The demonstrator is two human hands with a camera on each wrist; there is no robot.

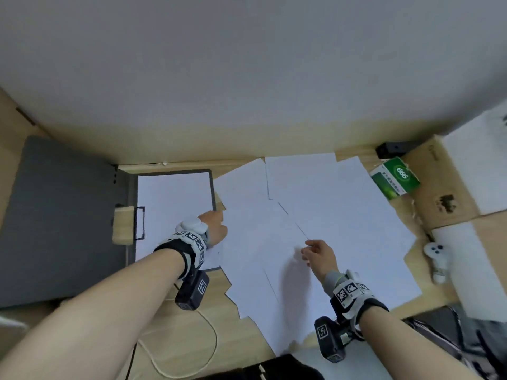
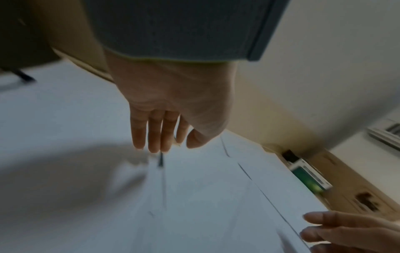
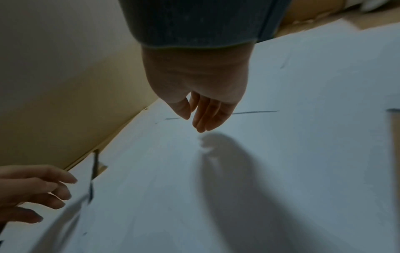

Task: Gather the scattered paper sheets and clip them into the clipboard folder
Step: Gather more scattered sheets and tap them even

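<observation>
A grey clipboard folder lies open at the left, with a white sheet on its right panel beside the black clip. Several loose white sheets overlap across the middle of the wooden desk. My left hand hovers at the folder's right edge, fingers straight, holding nothing. My right hand hangs just above the loose sheets with relaxed fingers, empty, its shadow on the paper below.
A green and white box and a black device sit at the back right. Cardboard with more white paper lies at the far right, beside a white controller. A white cable loops near the front edge. The wall rises close behind.
</observation>
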